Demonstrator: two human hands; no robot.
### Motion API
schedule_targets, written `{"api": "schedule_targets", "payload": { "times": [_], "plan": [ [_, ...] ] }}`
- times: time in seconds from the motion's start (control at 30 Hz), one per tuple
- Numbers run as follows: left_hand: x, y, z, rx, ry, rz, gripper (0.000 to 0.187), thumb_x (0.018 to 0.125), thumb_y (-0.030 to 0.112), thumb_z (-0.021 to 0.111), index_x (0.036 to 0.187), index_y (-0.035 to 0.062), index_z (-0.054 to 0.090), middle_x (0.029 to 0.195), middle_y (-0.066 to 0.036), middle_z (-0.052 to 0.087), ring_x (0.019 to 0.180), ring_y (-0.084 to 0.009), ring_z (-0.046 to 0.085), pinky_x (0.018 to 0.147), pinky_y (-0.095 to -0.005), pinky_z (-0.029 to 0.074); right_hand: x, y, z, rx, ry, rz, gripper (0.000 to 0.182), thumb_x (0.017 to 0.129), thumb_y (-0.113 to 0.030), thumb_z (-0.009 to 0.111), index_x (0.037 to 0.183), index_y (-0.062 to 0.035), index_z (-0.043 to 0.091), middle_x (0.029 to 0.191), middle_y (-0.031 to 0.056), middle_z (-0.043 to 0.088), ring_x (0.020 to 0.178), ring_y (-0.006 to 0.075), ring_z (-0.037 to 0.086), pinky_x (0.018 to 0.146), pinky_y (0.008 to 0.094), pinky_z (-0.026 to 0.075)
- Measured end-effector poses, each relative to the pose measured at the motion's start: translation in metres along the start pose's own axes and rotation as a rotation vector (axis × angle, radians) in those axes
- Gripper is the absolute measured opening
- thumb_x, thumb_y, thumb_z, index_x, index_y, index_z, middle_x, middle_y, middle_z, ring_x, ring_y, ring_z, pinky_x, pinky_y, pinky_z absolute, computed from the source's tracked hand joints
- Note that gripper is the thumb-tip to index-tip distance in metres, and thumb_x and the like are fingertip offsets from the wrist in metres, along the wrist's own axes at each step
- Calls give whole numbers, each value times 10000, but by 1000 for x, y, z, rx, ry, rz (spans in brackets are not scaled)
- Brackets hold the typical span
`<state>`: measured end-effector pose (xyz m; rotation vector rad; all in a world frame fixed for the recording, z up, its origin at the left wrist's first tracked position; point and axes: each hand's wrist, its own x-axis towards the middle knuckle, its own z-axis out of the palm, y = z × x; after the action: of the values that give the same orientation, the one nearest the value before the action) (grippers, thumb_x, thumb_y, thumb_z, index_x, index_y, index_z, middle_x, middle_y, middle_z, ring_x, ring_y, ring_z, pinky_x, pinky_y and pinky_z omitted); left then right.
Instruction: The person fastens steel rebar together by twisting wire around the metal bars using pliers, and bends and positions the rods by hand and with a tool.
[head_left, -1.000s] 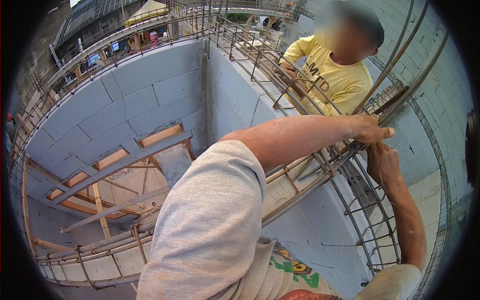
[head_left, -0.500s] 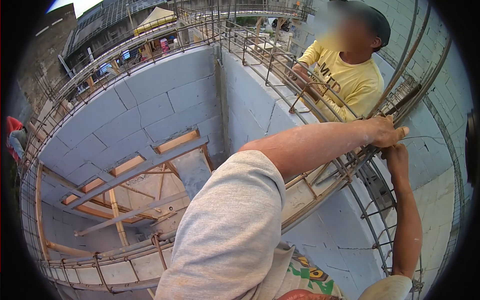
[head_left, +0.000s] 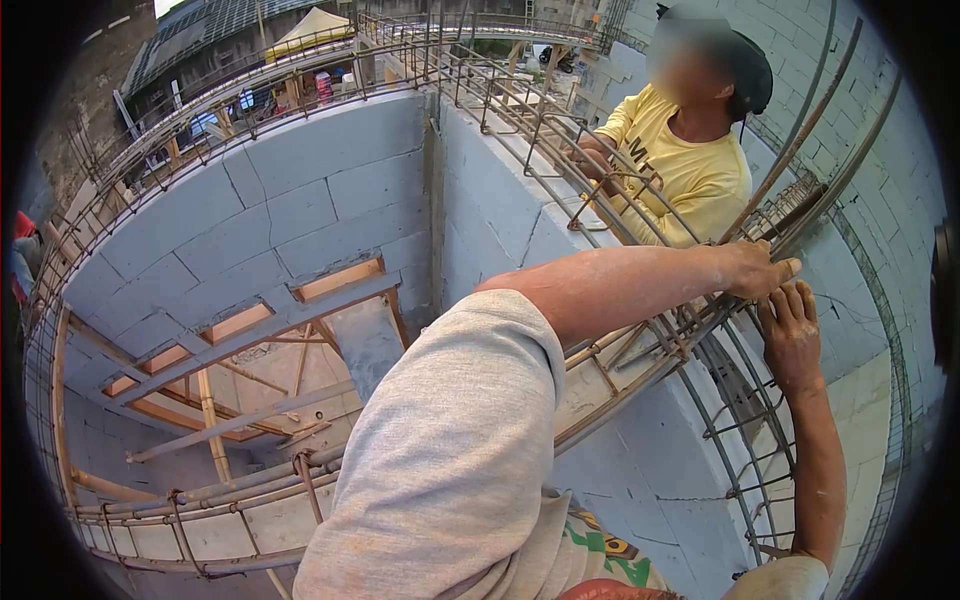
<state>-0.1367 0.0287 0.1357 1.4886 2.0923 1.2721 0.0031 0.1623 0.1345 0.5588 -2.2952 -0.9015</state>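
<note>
My left hand [head_left: 752, 270] reaches across from the left, its fingers closed round the steel bars where upright rods meet the horizontal rebar cage [head_left: 690, 325]. Just below and to the right, my right hand [head_left: 793, 345] is raised with its fingers bent and pressed together close to the left hand. What lies between those fingers is too small to make out. Several long upright rods [head_left: 812, 130] rise from the junction beside my hands. A second rebar cage [head_left: 755, 440] runs down along the pale block wall under my right forearm.
Across the wall, a co-worker in a yellow shirt [head_left: 690, 160] holds their hands near the cage. Block walls [head_left: 290, 190] enclose a deep space with timber framing [head_left: 210, 430] below. Curved rebar [head_left: 180, 510] tops the near wall. Another person in red [head_left: 24, 228] is at the far left.
The view has shifted slightly. My right hand has turned and its fingers now show more, close against my left hand. The co-worker's head and arms have moved a little.
</note>
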Motion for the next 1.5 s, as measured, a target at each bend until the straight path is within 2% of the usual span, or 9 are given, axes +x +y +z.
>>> {"api": "schedule_targets", "payload": {
  "times": [0.43, 0.73, 1.03, 1.13, 1.23, 1.27, 1.37, 1.47, 1.5],
  "plan": [
    [-11, 7, -6, -2, -17, -13, 1060, 921, 736, 238, 1319, -240, 359, 1340, -395, 447, 1316, -459, 423, 1100, -444, 334, 6, 17, 7, 134, 4, -191, 303, 758, -66, 595, 1058, -43, 628, 1001, 117, 564, 998, 298, 575, 975, 452, 463],
    [-6, 5, -3, 14, -19, -20, 1036, 936, 711, 246, 1336, -241, 330, 1354, -400, 429, 1331, -453, 407, 1111, -448, 321, 1, 17, 18, 212, -71, -104, 216, 759, -45, 609, 973, -37, 584, 853, 92, 528, 772, 253, 579, 647, 380, 511],
    [-2, 1, -3, 25, -23, 26, 1051, 923, 739, 233, 1340, -217, 358, 1391, -399, 383, 1339, -458, 391, 1105, -458, 329, 7, -9, 21, 395, -90, 349, 143, 884, -112, 607, 952, 2, 554, 855, 196, 580, 684, 409, 604, 560, 453, 487],
    [3, -2, -1, 39, -21, 23, 1043, 920, 746, 222, 1340, -194, 387, 1395, -394, 378, 1333, -461, 397, 1103, -460, 332, 10, -4, 35, 495, 11, 380, 136, 877, -107, 576, 797, 2, 570, 691, 168, 590, 547, 336, 599, 442, 431, 439],
    [4, -5, 1, 38, -9, 18, 1046, 921, 745, 222, 1334, -202, 384, 1383, -392, 394, 1330, -461, 400, 1100, -463, 335, 43, 3, 9, 1024, -505, 1228, 221, 855, -108, 526, 655, -15, 540, 521, 99, 520, 387, 226, 513, 342, 387, 358],
    [3, -4, 2, 38, 0, 22, 1049, 921, 744, 224, 1332, -209, 379, 1376, -392, 402, 1329, -461, 400, 1098, -464, 336, 39, 6, 14, 1162, -445, 1244, 221, 820, -108, 500, 614, -30, 523, 478, 46, 460, 329, 145, 432, 291, 346, 291],
    [-16, 13, -11, 53, -63, -26, 953, 967, 651, 216, 1364, -208, 329, 1421, -343, 398, 1364, -426, 369, 1140, -428, 286, 35, 5, 13, 1238, -455, 1254, 193, 863, -106, 495, 720, 1, 567, 528, 67, 500, 341, 171, 470, 304, 366, 326],
    [-18, 17, -12, 57, -67, -55, 946, 968, 650, 228, 1376, -199, 321, 1425, -341, 394, 1370, -423, 363, 1142, -427, 284, 36, -12, -15, 997, -409, 1088, 135, 881, -58, 514, 908, 28, 616, 634, 117, 578, 464, 241, 586, 412, 397, 446],
    [-14, 13, -9, 57, -56, -56, 942, 969, 649, 232, 1375, -195, 327, 1424, -340, 397, 1368, -422, 366, 1140, -429, 288, 27, -2, -8, 847, -289, 803, 143, 878, -40, 522, 969, 12, 620, 704, 133, 602, 541, 264, 611, 471, 402, 473]
  ]
}}
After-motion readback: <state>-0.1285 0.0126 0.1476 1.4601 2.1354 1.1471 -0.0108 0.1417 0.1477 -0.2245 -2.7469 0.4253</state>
